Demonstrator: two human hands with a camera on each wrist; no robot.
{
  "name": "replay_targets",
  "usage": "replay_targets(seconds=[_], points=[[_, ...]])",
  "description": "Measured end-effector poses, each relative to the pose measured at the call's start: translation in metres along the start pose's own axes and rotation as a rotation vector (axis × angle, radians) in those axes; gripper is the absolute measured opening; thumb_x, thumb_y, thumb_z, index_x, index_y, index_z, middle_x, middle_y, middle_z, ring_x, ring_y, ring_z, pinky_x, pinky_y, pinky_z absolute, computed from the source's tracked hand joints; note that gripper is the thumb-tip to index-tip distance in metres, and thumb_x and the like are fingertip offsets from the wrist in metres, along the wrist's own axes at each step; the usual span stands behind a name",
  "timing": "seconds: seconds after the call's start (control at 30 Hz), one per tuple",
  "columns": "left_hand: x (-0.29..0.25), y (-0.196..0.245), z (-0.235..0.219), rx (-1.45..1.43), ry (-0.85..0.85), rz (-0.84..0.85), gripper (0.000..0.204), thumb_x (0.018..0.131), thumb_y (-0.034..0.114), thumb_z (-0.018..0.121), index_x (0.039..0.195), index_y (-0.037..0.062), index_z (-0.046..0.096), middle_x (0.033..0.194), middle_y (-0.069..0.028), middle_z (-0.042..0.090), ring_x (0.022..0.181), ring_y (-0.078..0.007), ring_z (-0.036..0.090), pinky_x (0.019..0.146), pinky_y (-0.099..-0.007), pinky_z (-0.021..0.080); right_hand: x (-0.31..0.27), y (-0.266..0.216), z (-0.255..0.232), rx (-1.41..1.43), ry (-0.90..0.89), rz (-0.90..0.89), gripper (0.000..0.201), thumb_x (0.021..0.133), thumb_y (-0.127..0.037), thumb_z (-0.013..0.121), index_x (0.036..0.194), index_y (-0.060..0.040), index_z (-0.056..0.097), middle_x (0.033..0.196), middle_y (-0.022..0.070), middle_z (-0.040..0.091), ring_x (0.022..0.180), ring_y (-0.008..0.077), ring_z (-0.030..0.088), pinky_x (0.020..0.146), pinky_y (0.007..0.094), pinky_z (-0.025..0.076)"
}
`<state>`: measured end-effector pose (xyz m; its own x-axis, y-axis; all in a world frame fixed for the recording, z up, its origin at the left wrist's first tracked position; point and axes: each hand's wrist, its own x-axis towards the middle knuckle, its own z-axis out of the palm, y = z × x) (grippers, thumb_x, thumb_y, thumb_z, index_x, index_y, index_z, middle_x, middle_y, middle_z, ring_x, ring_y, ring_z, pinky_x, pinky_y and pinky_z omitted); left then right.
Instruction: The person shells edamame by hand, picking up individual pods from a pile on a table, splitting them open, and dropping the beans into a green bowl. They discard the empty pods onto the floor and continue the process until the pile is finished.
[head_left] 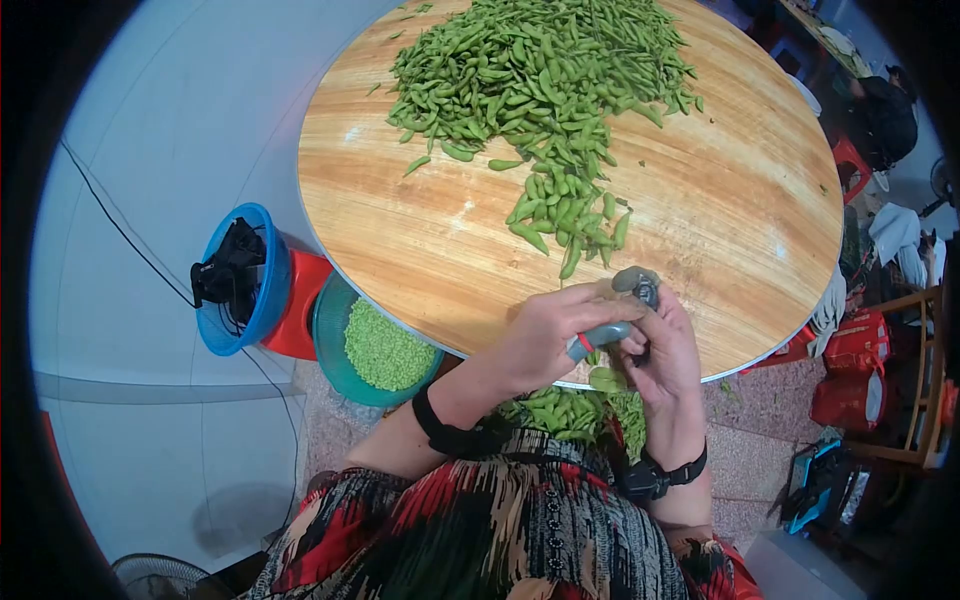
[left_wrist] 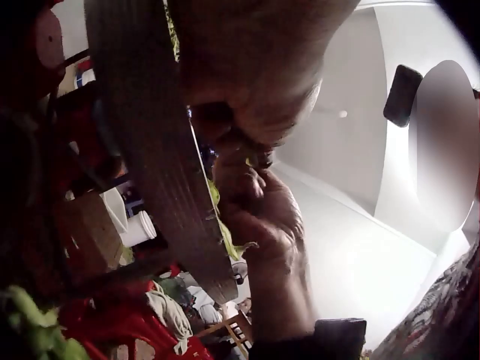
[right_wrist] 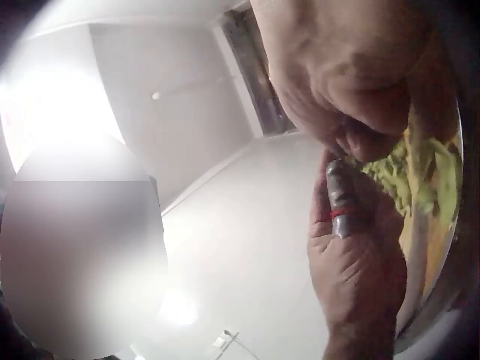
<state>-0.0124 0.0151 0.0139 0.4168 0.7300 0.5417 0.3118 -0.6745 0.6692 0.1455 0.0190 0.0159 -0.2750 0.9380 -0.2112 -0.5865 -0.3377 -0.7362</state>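
Both hands meet over the near edge of the round wooden table [head_left: 400,270]. The left hand [head_left: 545,335] wears a grey cover [head_left: 603,337] with a red band on its thumb. Its fingers curl toward the right hand [head_left: 672,350], which has dark grey covers [head_left: 640,284] on fingertips. A small green pod [head_left: 593,357] shows between them, pinched at the fingers and mostly hidden. In the left wrist view, a green bit [left_wrist: 250,162] shows where the hands meet. The right wrist view shows the covered left thumb [right_wrist: 340,199] close against the right fingers.
A large heap of green pods [head_left: 540,80] trails down the table toward the hands. More pods [head_left: 560,412] lie on the lap. At the left stand a green basin of shelled beans [head_left: 388,345] and a blue basket [head_left: 278,290] holding dark items. Red bags [head_left: 850,365] stand at right.
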Motion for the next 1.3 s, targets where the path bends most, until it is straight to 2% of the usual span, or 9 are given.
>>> replay_targets(seconds=[0.07, 0.23, 0.4, 0.47, 0.57, 0.77, 1.0, 1.07, 1.3], points=[[-0.004, 0.001, 0.001, -0.009, 0.027, 0.024, 0.033, 0.083, -0.002, 0.050, 0.116, 0.0014, 0.048, 0.080, -0.0005, 0.053, 0.067, -0.0099, 0.053, 0.058, -0.0220, 0.043, -0.001, 0.005, 0.000, 0.218, -0.028, 0.077, 0.018, 0.086, 0.002, 0.048, 0.103, -0.0004, 0.050, 0.075, 0.0002, 0.051, 0.050, 0.0019, 0.035, 0.042, 0.0167, 0.026], [-0.010, 0.007, 0.003, -1.449, 0.202, -0.631, 0.018, 0.084, 0.000, 0.047, 0.101, 0.0055, 0.048, 0.082, -0.0010, 0.051, 0.058, -0.0052, 0.041, 0.049, -0.0173, 0.029, 0.003, 0.005, 0.009, 0.144, -0.014, -0.003, 0.017, 0.086, 0.001, 0.047, 0.103, -0.0003, 0.050, 0.073, 0.0006, 0.051, 0.049, 0.0024, 0.035, 0.042, 0.0159, 0.027], [-0.018, 0.002, -0.021, -1.229, 0.231, -0.797, 0.012, 0.087, 0.006, 0.045, 0.099, 0.0054, 0.048, 0.081, -0.0021, 0.050, 0.058, -0.0060, 0.041, 0.048, -0.0166, 0.027, -0.006, -0.034, 0.007, -0.533, -0.097, -0.003, 0.016, 0.084, -0.004, 0.052, 0.100, -0.0011, 0.054, 0.068, -0.0001, 0.053, 0.052, 0.0049, 0.044, 0.046, 0.0188, 0.036], [-0.023, -0.005, -0.029, -1.126, 0.321, -0.828, 0.011, 0.088, 0.007, 0.044, 0.098, 0.0055, 0.048, 0.081, -0.0025, 0.050, 0.059, -0.0061, 0.041, 0.048, -0.0160, 0.026, 0.000, -0.046, 0.000, -0.996, -0.732, 0.084, 0.014, 0.080, -0.008, 0.054, 0.091, 0.0003, 0.058, 0.069, 0.0027, 0.059, 0.058, 0.0087, 0.052, 0.054, 0.0238, 0.044], [-0.030, -0.013, -0.033, -1.118, 0.403, -0.722, 0.007, 0.087, 0.007, 0.044, 0.093, 0.0054, 0.048, 0.081, -0.0041, 0.051, 0.064, -0.0062, 0.043, 0.049, -0.0163, 0.027, 0.046, -0.041, -0.005, -1.565, 0.053, -0.283, 0.021, 0.081, -0.017, 0.056, 0.093, 0.0005, 0.059, 0.068, 0.0200, 0.060, 0.067, 0.0323, 0.061, 0.062, 0.0364, 0.048], [-0.029, -0.011, -0.033, -1.120, 0.356, -0.744, 0.012, 0.083, 0.000, 0.040, 0.088, 0.0045, 0.050, 0.081, -0.0045, 0.051, 0.063, -0.0065, 0.042, 0.049, -0.0169, 0.028, 0.063, -0.024, 0.018, -1.840, 0.096, -0.385, 0.022, 0.077, -0.015, 0.058, 0.088, 0.0034, 0.056, 0.073, 0.0272, 0.057, 0.073, 0.0425, 0.056, 0.065, 0.0458, 0.045], [-0.014, 0.003, -0.019, -1.114, 0.256, -0.816, 0.031, 0.085, 0.004, 0.050, 0.115, -0.0008, 0.050, 0.088, -0.0004, 0.054, 0.064, -0.0034, 0.041, 0.052, -0.0161, 0.029, 0.029, -0.016, -0.016, -1.095, 0.051, -0.368, 0.017, 0.081, -0.014, 0.060, 0.086, 0.0004, 0.054, 0.062, 0.0089, 0.058, 0.052, 0.0211, 0.055, 0.048, 0.0345, 0.043], [-0.010, 0.001, -0.011, -1.376, 0.120, -0.716, 0.042, 0.085, 0.007, 0.054, 0.125, 0.0002, 0.044, 0.097, 0.0005, 0.056, 0.071, -0.0024, 0.046, 0.055, -0.0152, 0.033, 0.008, -0.019, 0.001, -0.301, -0.180, 0.233, 0.015, 0.086, -0.015, 0.056, 0.093, -0.0024, 0.052, 0.058, -0.0031, 0.047, 0.045, 0.0060, 0.040, 0.040, 0.0228, 0.031], [-0.010, -0.004, -0.001, -1.346, 0.341, -0.735, 0.011, 0.084, 0.006, 0.058, 0.095, 0.0063, 0.057, 0.096, -0.0042, 0.062, 0.084, -0.0102, 0.059, 0.071, -0.0214, 0.046, -0.016, -0.015, 0.014, -0.369, -0.220, 0.198, 0.027, 0.095, -0.028, 0.041, 0.088, -0.0027, 0.050, 0.058, -0.0033, 0.043, 0.047, 0.0038, 0.032, 0.044, 0.0190, 0.026]])
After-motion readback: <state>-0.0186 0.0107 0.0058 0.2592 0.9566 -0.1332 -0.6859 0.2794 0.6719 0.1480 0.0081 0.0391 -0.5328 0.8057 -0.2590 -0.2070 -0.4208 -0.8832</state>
